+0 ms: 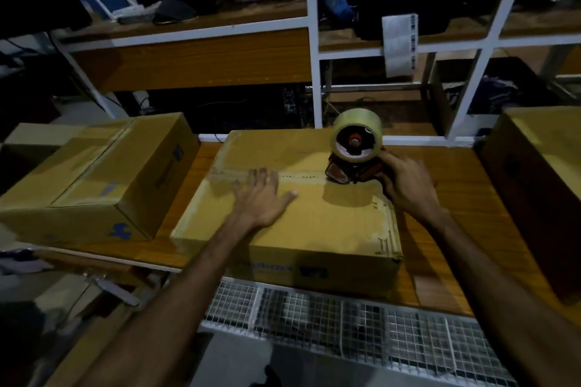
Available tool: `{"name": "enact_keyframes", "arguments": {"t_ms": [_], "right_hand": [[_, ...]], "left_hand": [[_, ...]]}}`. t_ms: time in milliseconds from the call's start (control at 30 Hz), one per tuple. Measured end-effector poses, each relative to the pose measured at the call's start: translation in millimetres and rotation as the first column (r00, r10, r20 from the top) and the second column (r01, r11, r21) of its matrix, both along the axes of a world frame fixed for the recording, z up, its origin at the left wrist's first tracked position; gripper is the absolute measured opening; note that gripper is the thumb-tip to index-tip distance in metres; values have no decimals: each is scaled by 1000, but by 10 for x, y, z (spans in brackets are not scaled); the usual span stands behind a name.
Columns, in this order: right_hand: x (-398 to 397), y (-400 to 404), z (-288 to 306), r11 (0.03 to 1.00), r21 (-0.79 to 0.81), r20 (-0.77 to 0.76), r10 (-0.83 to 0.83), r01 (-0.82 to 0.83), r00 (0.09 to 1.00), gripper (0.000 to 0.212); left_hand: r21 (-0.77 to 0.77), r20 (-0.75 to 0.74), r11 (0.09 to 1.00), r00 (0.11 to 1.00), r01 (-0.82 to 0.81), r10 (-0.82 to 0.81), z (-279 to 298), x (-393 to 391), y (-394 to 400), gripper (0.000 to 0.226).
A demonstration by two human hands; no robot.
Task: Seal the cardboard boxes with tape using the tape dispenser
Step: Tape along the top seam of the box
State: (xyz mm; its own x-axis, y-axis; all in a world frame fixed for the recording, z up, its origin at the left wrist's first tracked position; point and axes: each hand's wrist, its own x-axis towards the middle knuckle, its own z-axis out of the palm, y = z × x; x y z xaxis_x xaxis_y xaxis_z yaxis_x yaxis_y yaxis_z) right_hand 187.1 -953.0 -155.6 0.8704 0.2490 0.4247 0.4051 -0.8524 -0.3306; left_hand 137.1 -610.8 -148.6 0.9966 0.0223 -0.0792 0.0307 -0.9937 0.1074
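A flat cardboard box lies in the middle of a wooden table. On its top, towards the far right, stands a tape dispenser with a roll of clear tape upright above it. The right hand curls around the dispenser's handle from the right side; the handle itself is hidden by the fingers. The left hand lies flat with fingers spread on the box top, pressing beside the centre seam, to the left of the dispenser and apart from it. A second box sits to the left. A third box at right is cut off by the frame edge. The dim, blurred shelves behind are hard to make out.
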Motion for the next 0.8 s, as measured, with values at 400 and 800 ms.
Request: {"name": "enact_keyframes", "arguments": {"t_ms": [400, 800], "right_hand": [[28, -17, -110, 981, 190, -23, 44, -39, 999, 44], [36, -84, 68, 947, 304, -79, 139, -109, 987, 31]], "left_hand": [[-193, -137, 964, 978, -183, 158, 148, -214, -1657, 169], [-180, -165, 952, 961, -249, 220, 200, -206, -1956, 163]]}}
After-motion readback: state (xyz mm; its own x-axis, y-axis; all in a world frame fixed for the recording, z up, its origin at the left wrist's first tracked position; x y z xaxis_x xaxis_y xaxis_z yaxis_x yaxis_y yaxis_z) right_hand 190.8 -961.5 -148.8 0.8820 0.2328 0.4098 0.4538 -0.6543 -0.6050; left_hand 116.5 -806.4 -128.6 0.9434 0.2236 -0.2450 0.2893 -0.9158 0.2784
